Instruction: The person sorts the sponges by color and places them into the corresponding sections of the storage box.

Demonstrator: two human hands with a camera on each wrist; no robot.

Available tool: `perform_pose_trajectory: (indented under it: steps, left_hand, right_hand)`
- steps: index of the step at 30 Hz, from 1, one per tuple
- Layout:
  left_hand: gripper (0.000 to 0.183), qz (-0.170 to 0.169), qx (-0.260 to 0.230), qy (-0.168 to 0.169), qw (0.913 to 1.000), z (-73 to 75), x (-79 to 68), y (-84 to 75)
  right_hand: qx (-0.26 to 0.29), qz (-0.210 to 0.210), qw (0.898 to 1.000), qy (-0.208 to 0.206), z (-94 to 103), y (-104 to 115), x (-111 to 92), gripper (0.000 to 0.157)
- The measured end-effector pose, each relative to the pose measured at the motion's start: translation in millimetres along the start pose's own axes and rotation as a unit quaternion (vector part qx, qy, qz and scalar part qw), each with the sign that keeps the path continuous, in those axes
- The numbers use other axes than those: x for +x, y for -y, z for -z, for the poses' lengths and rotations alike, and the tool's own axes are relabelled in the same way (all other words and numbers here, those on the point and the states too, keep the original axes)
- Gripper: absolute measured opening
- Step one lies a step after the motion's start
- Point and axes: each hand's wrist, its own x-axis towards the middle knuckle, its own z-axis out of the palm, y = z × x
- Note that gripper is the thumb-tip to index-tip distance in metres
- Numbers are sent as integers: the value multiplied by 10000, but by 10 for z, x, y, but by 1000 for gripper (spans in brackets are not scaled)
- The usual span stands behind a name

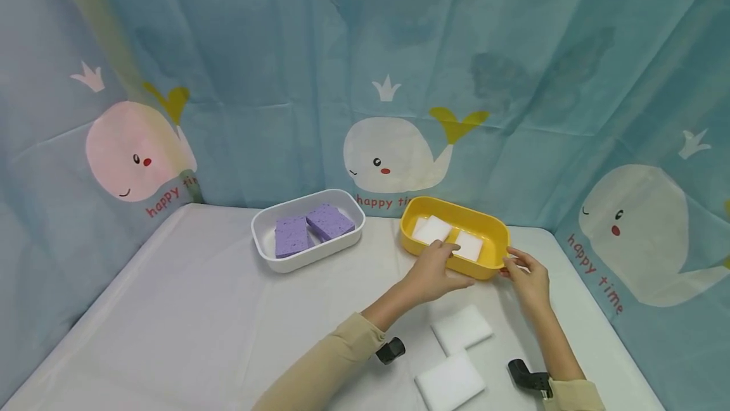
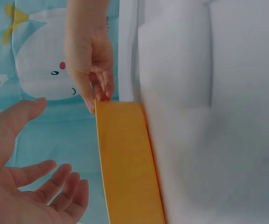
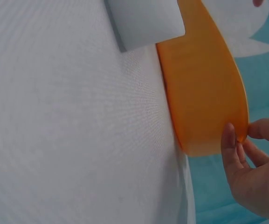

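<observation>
A yellow plastic tray (image 1: pixel 478 270) with rounded ends stands at the back right, holding a few white sponge pads (image 1: pixel 469 246). My right hand (image 1: pixel 531 281) pinches the rim at the tray's right end between thumb and fingers. The right wrist view shows those fingers (image 3: pixel 230 140) on both sides of the orange-yellow wall (image 3: pixel 202 88). My left hand (image 1: pixel 431 275) hovers by the front side of the tray, fingers spread and apart, with nothing in it. Two more white sponge pads (image 1: pixel 461 330) (image 1: pixel 450 382) lie flat on the table in front of the tray.
To the left of the yellow tray is a white tray (image 1: pixel 296 264) with two purple sponges (image 1: pixel 292 237) inside. A white cloth covers the table (image 1: pixel 171 309). Blue curtains (image 1: pixel 274 82) with printed whales hang close behind and at the sides.
</observation>
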Motion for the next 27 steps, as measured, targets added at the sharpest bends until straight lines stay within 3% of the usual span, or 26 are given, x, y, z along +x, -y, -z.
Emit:
perform_pose_trajectory:
  steps: [16,20,27]
  left_hand:
    - [68,-173,123,602,9980,-59,-565,162]
    - [66,-239,139,917,9954,-83,-657,158]
    - [62,-663,238,1481,9865,-194,-815,158]
  right_hand:
    - [-248,-19,9997,-4,-3,3,-14,42]
    - [-250,-28,9997,-11,0,-6,-7,42]
    - [-258,-1,9997,-12,-4,-4,-11,43]
